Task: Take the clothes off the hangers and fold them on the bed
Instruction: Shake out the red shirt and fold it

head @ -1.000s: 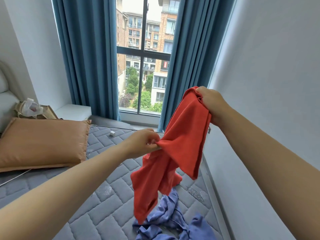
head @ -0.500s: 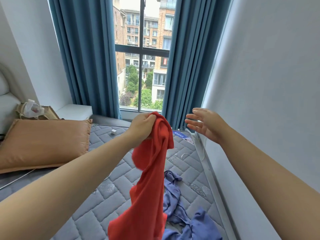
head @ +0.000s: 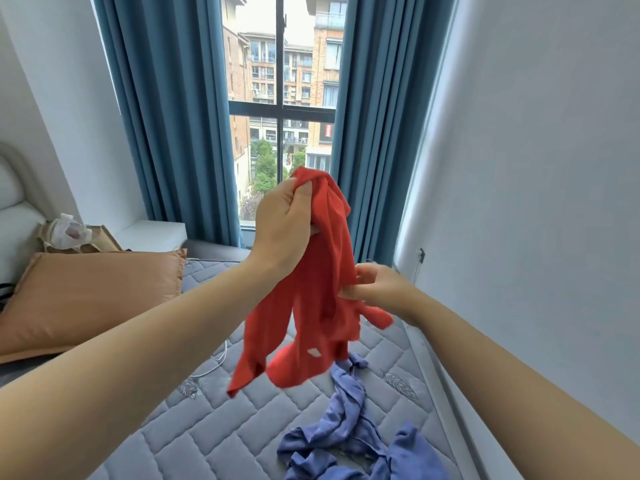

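A red garment (head: 325, 271) hangs bunched in the air above the grey quilted mattress (head: 214, 410). My left hand (head: 282, 225) grips its top, raised in front of the window. Lower and to the right, my right hand (head: 375, 291) pinches a fold on the garment's right side. The loose lower ends dangle just over the bed. A crumpled blue-purple garment (head: 346, 441) lies on the mattress below, near the right edge. No hanger is visible.
An orange pillow (head: 90, 299) lies at the left of the bed, with a white headboard (head: 14, 216) and a bag of clutter (head: 69, 233) behind it. Blue curtains (head: 166, 116) frame the window. A white wall (head: 536, 202) runs close along the right.
My left hand has lifted the red garment higher. My right hand, open and off the cloth half a second ago, has dropped and taken hold of the garment's right side.
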`<state>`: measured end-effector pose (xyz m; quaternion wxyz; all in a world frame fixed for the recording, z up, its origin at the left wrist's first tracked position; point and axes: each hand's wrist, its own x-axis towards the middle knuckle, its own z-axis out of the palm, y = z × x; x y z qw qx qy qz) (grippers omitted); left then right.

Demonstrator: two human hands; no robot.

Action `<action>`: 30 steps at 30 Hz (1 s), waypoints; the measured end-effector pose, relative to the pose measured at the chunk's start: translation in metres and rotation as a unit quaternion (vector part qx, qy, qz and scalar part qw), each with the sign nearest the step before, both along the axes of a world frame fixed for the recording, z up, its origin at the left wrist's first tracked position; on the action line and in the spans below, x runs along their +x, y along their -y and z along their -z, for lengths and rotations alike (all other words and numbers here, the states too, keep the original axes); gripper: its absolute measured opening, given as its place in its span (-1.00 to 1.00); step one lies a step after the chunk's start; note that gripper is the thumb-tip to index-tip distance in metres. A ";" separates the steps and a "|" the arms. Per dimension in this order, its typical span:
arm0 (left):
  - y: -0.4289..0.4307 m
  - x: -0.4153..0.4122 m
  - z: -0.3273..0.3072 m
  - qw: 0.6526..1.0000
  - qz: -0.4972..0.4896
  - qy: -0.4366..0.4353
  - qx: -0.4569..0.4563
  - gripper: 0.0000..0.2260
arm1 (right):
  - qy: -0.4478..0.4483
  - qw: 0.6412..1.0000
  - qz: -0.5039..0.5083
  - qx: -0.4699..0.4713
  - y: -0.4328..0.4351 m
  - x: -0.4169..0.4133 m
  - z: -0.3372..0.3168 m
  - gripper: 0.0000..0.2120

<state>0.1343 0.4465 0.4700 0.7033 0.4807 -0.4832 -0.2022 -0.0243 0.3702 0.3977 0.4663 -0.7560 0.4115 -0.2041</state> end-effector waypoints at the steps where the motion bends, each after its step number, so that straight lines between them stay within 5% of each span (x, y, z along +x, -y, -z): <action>1: -0.001 0.001 -0.004 1.000 -0.003 -0.009 -0.013 -0.72 | -0.008 0.999 0.009 -0.041 0.000 0.003 0.001 -0.83; 5: 0.000 0.016 -0.016 0.998 -0.028 -0.023 -0.045 -0.73 | -0.028 0.985 0.066 -0.160 0.008 0.009 0.004 -0.78; 7: 0.004 0.029 -0.015 1.000 -0.018 -0.013 -0.013 -0.72 | 0.049 0.989 0.083 -0.111 0.013 0.011 -0.001 -0.74; 10: 0.004 0.048 0.001 0.984 -0.063 0.136 0.091 -0.80 | 0.141 0.984 0.091 -0.055 0.018 0.015 -0.015 -0.75; 12: -0.003 0.055 0.022 0.955 -0.061 0.260 0.129 -0.80 | 0.149 0.984 0.078 -0.067 0.020 0.021 -0.023 -0.79; 17: -0.023 0.058 0.072 0.861 0.070 0.482 0.148 -0.33 | 0.069 0.988 0.062 -0.125 0.015 0.038 -0.025 -0.80; 20: -0.031 0.056 0.088 0.801 0.089 0.581 0.110 -0.21 | 0.067 0.991 0.048 -0.104 0.011 0.039 -0.022 -0.78; 24: -0.036 0.045 0.093 0.748 0.031 0.663 -0.023 -0.36 | 0.077 0.996 0.031 -0.042 0.008 0.031 -0.027 -0.76; 30: -0.021 0.033 0.074 0.742 0.038 0.660 -0.111 -0.76 | 0.096 0.995 0.035 0.007 0.006 0.013 -0.032 -0.74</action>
